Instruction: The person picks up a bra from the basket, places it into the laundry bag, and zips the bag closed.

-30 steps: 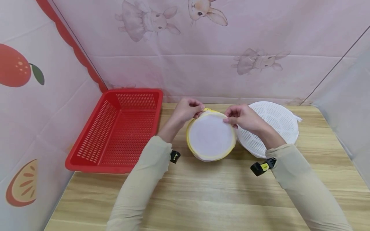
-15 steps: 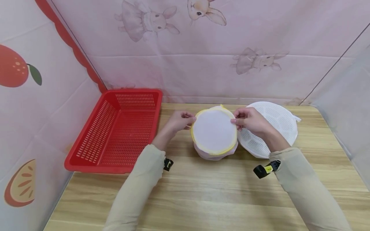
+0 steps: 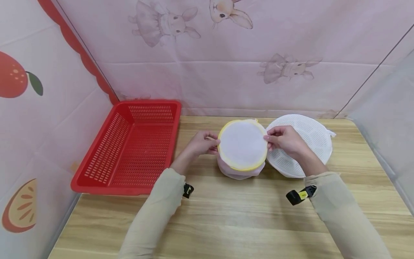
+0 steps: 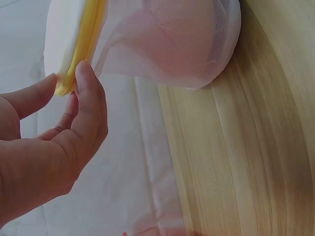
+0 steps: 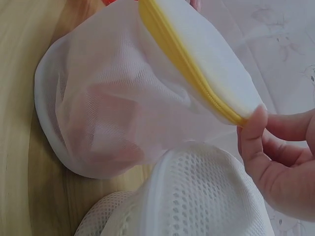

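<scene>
A round, white mesh laundry bag [image 3: 242, 145] with a yellow zipper [image 5: 189, 69] round its top stands on the table. The zipper is closed along the stretch seen in the right wrist view. My left hand [image 3: 201, 144] pinches the left side of the rim between thumb and fingers. On the opposite side, my right hand [image 3: 287, 139] pinches the rim with thumb and forefinger. Something pinkish shows faintly through the mesh wall, too blurred to name. Beside my right hand lies a larger white honeycomb-mesh bag [image 3: 310, 136], partly covered by that hand.
A red slotted plastic basket [image 3: 139, 154] stands at the left of the wooden table [image 3: 226, 223]; nothing shows inside it. A pink rabbit-print cloth [image 3: 220, 82] closes off the back.
My left hand has left the zipper pull and gone down and left to the rim's left side. The bag has turned, its pull now at the back right, and its top is lifted above the base.
</scene>
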Available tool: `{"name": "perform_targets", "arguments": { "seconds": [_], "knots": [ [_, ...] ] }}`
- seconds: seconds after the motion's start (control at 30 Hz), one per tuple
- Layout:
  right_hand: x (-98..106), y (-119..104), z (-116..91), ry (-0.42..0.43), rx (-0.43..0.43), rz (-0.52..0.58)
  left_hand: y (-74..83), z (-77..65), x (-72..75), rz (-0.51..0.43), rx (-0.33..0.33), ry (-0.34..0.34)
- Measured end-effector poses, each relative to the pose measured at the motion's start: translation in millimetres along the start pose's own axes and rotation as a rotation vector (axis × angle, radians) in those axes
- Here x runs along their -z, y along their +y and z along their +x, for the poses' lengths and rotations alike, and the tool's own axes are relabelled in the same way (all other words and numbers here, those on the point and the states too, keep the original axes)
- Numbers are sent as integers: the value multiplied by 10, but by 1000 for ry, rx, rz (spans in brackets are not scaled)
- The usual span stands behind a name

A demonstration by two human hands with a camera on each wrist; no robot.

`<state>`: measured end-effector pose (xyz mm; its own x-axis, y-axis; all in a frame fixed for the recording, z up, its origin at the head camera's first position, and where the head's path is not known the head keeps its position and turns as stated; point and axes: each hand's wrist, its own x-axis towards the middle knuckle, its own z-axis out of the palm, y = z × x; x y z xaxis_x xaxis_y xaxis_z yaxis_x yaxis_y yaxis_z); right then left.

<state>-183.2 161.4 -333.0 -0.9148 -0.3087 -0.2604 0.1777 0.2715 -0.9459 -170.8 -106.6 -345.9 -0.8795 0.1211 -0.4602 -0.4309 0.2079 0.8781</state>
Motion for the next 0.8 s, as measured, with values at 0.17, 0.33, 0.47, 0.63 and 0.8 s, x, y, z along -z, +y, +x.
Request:
{"name": "perform_targets", "arguments": {
  "seconds": [0.17, 0.33, 0.47, 0.63, 0.8],
  "knots": [
    [-8, 18, 8, 12, -8, 8, -11, 3, -6, -14, 0, 9],
    [-7, 23, 7, 27, -3, -52, -31, 4, -8, -26, -15, 14],
    [-10, 28, 3, 38, -1, -108, -48, 6, -3, -29, -29, 12],
    [-12, 37, -5, 49, 7, -118, -60, 6, 17, -31, -35, 8],
    [9, 21, -49, 62, 14, -113, -59, -26, 69, -31, -39, 21]
  ]
}}
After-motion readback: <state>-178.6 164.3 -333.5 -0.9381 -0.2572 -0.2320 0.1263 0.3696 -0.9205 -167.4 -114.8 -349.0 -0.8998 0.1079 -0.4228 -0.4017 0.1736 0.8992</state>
